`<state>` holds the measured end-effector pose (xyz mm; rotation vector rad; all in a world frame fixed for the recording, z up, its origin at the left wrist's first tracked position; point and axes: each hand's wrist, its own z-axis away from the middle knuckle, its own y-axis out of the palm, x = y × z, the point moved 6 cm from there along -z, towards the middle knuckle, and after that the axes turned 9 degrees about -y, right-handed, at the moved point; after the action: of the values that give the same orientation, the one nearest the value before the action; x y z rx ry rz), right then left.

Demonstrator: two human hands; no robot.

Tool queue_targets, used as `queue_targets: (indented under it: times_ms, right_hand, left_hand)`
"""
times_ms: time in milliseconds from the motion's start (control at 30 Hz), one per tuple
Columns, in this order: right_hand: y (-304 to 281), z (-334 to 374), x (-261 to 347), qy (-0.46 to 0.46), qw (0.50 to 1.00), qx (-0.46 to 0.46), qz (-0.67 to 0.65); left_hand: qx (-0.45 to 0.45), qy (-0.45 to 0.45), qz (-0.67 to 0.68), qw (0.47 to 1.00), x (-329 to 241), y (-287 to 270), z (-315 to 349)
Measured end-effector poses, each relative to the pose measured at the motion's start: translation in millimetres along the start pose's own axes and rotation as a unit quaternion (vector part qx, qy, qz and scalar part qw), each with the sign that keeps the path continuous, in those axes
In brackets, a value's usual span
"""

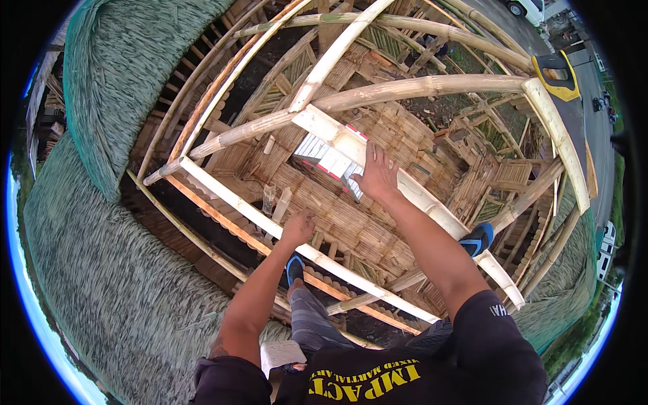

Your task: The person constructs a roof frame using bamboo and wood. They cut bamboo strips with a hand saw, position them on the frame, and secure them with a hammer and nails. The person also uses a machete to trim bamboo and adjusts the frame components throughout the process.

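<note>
My right hand [376,174] lies over a pale split bamboo length [432,206], its fingers spread and its thumb apart on the near side. This length runs slantwise from the rounded bamboo pole [418,88] down to the right. Further left and nearer to me is my left hand [299,229], loosely bent, with nothing seen in it. It hangs just above a second split bamboo strip [243,207]; whether it touches is unclear. Beneath the right hand's bamboo shows part of a silver ladder [332,162] with red parts.
A saw with a yellow and black handle [557,75] stands at the far right of the frame. My sandalled feet rest amid the poles, the right sandal [478,239] beside a split bamboo. Woven bamboo flooring [337,216] lies below. Netted thatch [128,270] covers the left.
</note>
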<state>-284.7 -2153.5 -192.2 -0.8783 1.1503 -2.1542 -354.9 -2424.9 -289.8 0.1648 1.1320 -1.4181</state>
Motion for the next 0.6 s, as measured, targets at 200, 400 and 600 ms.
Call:
queue_targets:
  times_ms: [200,400,600]
  right_hand:
    - [50.4,5.9,100.8,-0.154,0.979,-0.109,0.073]
    - [105.8,-16.8,140.7,-0.054,0.992,-0.058,-0.103]
    - [283.0,5.5,154.7,0.008,0.940,0.257,-0.226]
  left_hand:
    - [0.002,-0.040,-0.041,0.998,153.9,4.3,74.5]
    - [-0.005,-0.092,0.116,0.989,224.3,17.2,61.7]
    - [-0.012,-0.279,0.247,0.928,315.8,-4.2,32.8]
